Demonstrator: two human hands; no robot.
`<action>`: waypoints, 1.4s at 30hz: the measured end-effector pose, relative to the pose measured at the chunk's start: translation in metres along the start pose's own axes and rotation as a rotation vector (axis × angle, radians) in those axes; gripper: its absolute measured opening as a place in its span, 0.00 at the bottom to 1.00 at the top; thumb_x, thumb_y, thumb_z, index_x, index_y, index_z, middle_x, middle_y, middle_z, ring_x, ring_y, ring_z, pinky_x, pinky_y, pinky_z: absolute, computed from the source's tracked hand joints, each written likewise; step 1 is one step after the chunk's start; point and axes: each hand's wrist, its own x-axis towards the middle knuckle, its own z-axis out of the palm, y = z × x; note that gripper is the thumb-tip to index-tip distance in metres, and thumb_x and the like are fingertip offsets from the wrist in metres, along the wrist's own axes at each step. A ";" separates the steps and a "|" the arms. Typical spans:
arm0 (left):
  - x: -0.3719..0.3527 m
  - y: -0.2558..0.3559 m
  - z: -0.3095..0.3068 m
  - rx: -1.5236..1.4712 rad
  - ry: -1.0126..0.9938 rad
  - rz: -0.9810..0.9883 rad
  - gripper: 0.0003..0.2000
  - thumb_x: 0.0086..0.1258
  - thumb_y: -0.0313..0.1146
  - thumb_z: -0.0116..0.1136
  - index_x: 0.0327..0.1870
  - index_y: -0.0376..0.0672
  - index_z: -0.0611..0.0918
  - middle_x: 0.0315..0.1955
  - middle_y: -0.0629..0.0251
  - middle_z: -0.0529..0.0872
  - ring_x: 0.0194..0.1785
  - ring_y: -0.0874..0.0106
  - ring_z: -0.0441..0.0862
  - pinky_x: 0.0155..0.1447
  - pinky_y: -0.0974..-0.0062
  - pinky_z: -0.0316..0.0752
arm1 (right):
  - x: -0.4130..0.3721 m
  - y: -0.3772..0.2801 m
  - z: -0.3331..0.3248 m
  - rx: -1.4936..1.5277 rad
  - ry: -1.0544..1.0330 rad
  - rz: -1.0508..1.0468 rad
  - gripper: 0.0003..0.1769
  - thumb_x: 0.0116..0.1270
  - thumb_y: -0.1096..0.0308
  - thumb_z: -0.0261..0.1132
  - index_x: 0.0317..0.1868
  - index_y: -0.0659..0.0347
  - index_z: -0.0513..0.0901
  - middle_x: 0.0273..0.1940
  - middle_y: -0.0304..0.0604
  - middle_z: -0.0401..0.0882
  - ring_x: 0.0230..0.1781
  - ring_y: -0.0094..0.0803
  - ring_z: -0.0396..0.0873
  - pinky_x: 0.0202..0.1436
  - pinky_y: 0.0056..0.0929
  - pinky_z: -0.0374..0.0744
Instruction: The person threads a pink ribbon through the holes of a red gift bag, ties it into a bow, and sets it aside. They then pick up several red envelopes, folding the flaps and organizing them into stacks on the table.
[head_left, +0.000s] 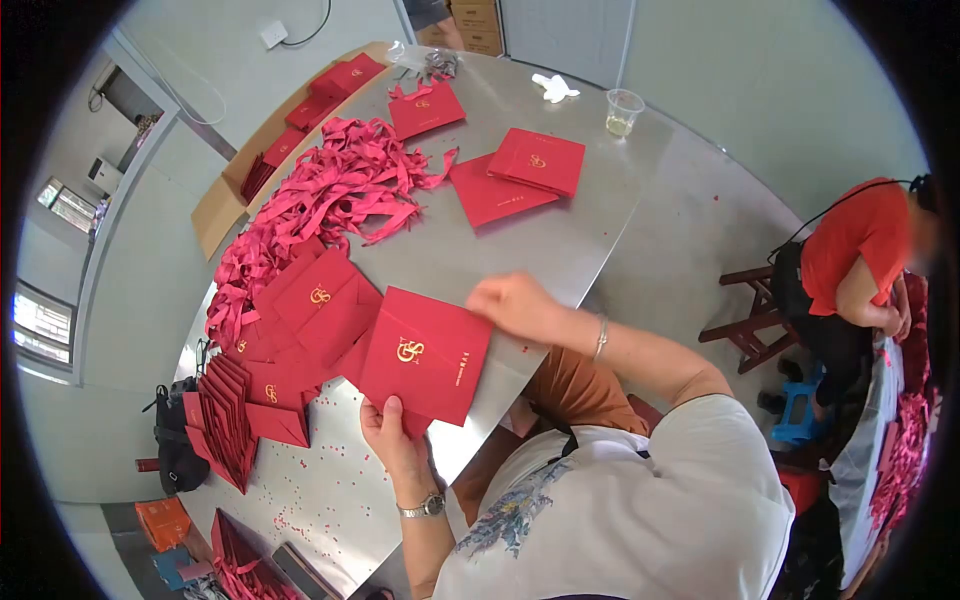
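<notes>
My left hand [393, 436] grips the lower edge of a flat red paper bag [432, 345], thumb on top. The bag bears a gold logo and small gold print. Another red piece shows beneath it near my fingers. My right hand [520, 306] is beside the bag's upper right corner, fingers curled together; what they hold, if anything, is hidden. Left of the held bag lie overlapping red bags [318, 300] with the same logo. Beyond them is a long heap of pinkish-red ribbons [345, 175].
Two red bags [540, 160] overlap on the metal table [590, 230]. A plastic cup [622, 112] and crumpled tissue [555, 88] stand near the far edge. A cardboard box [215, 215] holds red bags. Folded bags [222, 415] stand at left. A person in red [860, 240] sits at right.
</notes>
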 end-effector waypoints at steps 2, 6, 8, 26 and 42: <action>-0.001 -0.004 0.004 0.076 -0.016 0.043 0.14 0.69 0.24 0.52 0.54 0.32 0.72 0.50 0.57 0.80 0.50 0.70 0.80 0.56 0.73 0.76 | 0.017 0.000 -0.042 -0.174 0.256 0.044 0.15 0.64 0.69 0.60 0.50 0.65 0.78 0.47 0.55 0.81 0.48 0.44 0.80 0.52 0.36 0.77; -0.002 0.001 0.010 0.095 0.001 0.030 0.13 0.70 0.25 0.52 0.53 0.31 0.73 0.49 0.57 0.80 0.50 0.71 0.80 0.55 0.73 0.76 | 0.048 0.071 -0.094 -1.106 0.444 0.080 0.27 0.61 0.73 0.54 0.63 0.62 0.68 0.67 0.53 0.65 0.69 0.43 0.64 0.68 0.41 0.65; -0.001 -0.001 0.005 0.060 -0.001 0.007 0.14 0.71 0.23 0.51 0.55 0.30 0.71 0.50 0.56 0.80 0.51 0.70 0.79 0.57 0.72 0.75 | 0.047 0.089 -0.098 -1.034 0.368 0.139 0.27 0.61 0.74 0.54 0.64 0.63 0.68 0.67 0.52 0.66 0.69 0.43 0.64 0.69 0.40 0.65; 0.001 -0.005 0.000 0.059 -0.010 0.011 0.13 0.71 0.25 0.52 0.54 0.30 0.72 0.50 0.56 0.80 0.51 0.70 0.79 0.57 0.72 0.75 | 0.067 0.068 -0.108 -1.003 0.054 0.257 0.37 0.63 0.72 0.53 0.74 0.47 0.54 0.73 0.54 0.53 0.75 0.48 0.50 0.73 0.55 0.52; 0.001 -0.005 -0.001 0.056 -0.016 0.003 0.14 0.71 0.25 0.52 0.55 0.29 0.71 0.51 0.55 0.79 0.51 0.70 0.79 0.57 0.72 0.75 | 0.050 0.075 -0.125 0.677 1.011 0.181 0.15 0.74 0.72 0.48 0.54 0.70 0.74 0.43 0.45 0.81 0.36 0.29 0.81 0.37 0.28 0.83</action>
